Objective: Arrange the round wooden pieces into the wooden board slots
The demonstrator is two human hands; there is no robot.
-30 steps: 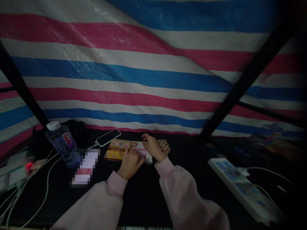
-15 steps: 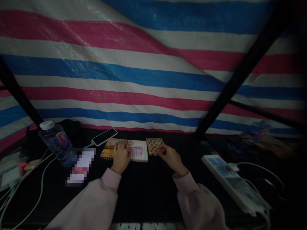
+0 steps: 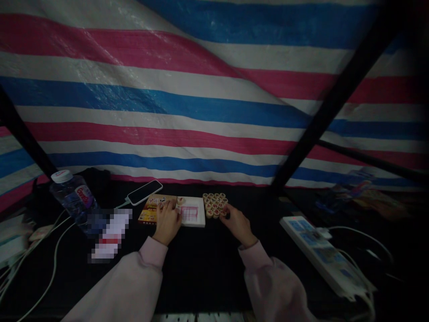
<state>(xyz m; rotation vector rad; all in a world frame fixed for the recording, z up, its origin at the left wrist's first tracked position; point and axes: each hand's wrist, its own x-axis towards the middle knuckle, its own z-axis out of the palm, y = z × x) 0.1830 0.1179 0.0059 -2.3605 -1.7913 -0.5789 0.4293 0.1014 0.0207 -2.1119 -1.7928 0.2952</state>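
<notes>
From where I stand, the left hand (image 3: 168, 220) lies palm down over the seam between a printed yellow-and-brown box (image 3: 147, 213) and a white tray (image 3: 200, 204), fingers a little spread and loosely bent; whether it grips or merely rests there, I can't tell. Box and tray sit end to end, so their joint length runs sideways, from beneath the left hand towards the right. Just past the tray's right edge is a tight cluster of round pieces (image 3: 211, 206), about as wide as it is deep, in rows — it lies between the two hands, and the right hand (image 3: 237, 224) is clearly nearer. That hand's thumb and forefinger are almost together at the cluster's near right corner; I can't make out whether they have hold of a piece. A single round piece (image 3: 181, 200) sits in the tray's far left corner, just beyond the left hand's fingers — the phone (image 3: 145, 192) lies farther off, ahead and leftward.
</notes>
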